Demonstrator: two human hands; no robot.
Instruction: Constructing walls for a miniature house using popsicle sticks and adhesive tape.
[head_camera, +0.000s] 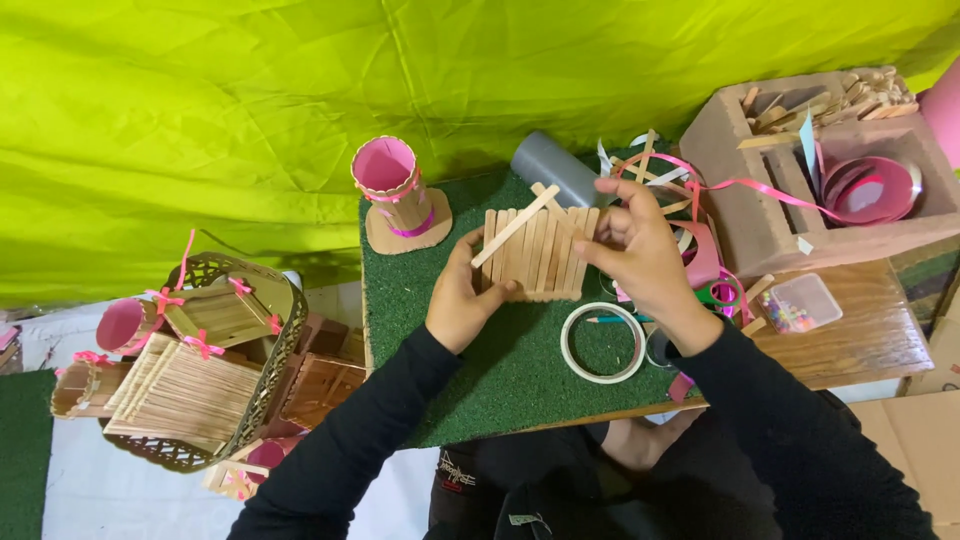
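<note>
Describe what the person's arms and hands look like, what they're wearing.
Both arms are covered by long, plain black sleeves that end at the wrists. The left hand and right hand are bare: no gloves, and no rings, watch or bracelet can be seen. The fingers are uncovered too.

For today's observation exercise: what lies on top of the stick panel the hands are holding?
One loose stick lies slanted across the stick panel. The left hand grips the panel's left edge and the right hand its right edge, so the parts under the fingers are hidden.
</note>
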